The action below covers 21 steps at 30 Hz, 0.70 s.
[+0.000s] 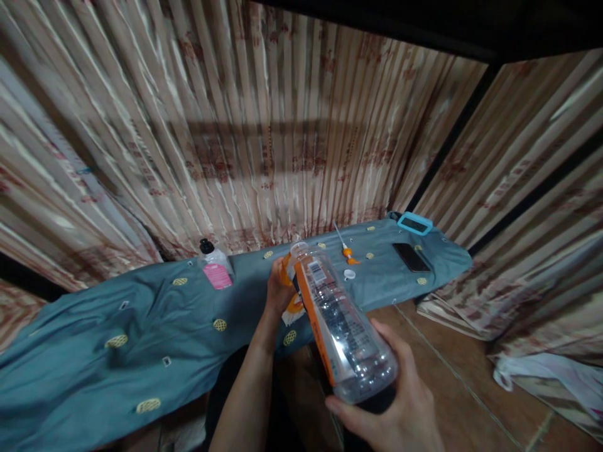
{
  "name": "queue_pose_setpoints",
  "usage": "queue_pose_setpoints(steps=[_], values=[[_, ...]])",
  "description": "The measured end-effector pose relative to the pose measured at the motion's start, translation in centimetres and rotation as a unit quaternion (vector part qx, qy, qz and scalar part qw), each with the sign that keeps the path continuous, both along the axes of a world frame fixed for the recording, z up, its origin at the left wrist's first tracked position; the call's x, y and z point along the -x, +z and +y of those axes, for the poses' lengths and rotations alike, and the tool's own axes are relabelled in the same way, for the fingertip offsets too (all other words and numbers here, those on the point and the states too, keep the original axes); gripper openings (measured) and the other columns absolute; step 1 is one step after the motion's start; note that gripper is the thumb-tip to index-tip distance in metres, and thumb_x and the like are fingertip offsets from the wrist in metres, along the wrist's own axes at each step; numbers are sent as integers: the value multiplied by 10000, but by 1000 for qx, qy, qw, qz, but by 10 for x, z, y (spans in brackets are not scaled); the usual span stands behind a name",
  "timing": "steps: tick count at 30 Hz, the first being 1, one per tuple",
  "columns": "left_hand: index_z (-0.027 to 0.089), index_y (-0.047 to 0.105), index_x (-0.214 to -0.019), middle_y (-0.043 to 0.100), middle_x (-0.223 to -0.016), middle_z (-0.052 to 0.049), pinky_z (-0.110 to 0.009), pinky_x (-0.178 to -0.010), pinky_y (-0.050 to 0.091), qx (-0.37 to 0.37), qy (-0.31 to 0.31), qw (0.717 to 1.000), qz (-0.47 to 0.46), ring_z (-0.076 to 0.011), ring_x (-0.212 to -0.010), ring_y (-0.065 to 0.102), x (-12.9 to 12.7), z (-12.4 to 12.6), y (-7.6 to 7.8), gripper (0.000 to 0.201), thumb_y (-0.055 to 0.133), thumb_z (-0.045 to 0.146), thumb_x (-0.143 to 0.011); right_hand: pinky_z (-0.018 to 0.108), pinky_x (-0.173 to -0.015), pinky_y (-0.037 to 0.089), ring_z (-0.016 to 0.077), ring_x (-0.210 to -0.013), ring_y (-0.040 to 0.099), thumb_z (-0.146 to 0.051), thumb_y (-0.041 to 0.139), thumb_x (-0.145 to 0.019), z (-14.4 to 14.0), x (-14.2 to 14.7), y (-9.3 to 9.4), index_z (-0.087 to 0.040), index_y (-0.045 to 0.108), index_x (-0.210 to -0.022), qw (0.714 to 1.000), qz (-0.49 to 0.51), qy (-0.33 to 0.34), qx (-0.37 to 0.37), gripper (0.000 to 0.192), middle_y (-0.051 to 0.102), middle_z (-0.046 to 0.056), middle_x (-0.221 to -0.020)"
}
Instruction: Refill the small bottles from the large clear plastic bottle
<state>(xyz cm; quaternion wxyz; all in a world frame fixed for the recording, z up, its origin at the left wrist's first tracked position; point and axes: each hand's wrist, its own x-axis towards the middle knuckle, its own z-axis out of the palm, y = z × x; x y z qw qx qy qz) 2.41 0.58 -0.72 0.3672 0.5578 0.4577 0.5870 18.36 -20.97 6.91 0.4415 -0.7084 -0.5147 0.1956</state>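
Bottle (342,320): clear empty plastic, probably light, slick, crushable. Right hand (400,411) cups base; left hand (279,290) pinches loose orange label near neck.

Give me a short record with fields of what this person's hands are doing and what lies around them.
Left hand: grips the orange label near the neck of the clear plastic bottle
Right hand: cups the bottle's base
Bottle: tilted, uncapped, mouth away from the person
Surface: blue-grey cloth with yellow motifs
On the cloth: small bottle with pink label, white cap, orange-tipped tool, dark phone, blue-framed item
Background: pleated patterned curtain
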Motion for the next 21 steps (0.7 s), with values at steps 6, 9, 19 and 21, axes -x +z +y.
queue_pose_setpoints(steps=[6,9,19,21], values=[[233,593,-1074,712,-1042,-76,-421,-916,526,3,0,1000,-14,-265,-994,670,0,-1,0,316,720,374,-822,429,-951,604,322,-1135,738,-450,754,-599,0,1,1,-260,465,-1385,1000,-1,-3,5,859,737,65,-1259],[237,600,-1077,717,-1072,-85,-433,-927,527,2,0,1000,-12,-273,-999,675,0,-1,1,319,725,378,-819,456,-929,607,343,-1127,740,-475,748,-591,1,1,2,-256,458,-1395,1000,4,-7,21,882,735,80,-1260],[209,591,-1080,710,-1066,-92,-431,-925,549,0,2,1000,-10,-267,-981,691,0,-2,2,387,735,407,-780,421,-957,594,319,-1149,731,-473,741,-592,2,1,5,-250,459,-1389,999,22,-3,23,874,742,67,-1253],[206,596,-1075,710,-1055,-87,-424,-909,550,0,8,1000,-3,-261,-967,692,0,-1,2,387,729,411,-776,426,-955,594,319,-1143,734,-467,742,-591,2,1,5,-248,459,-1386,1000,23,-2,22,872,744,66,-1248]])
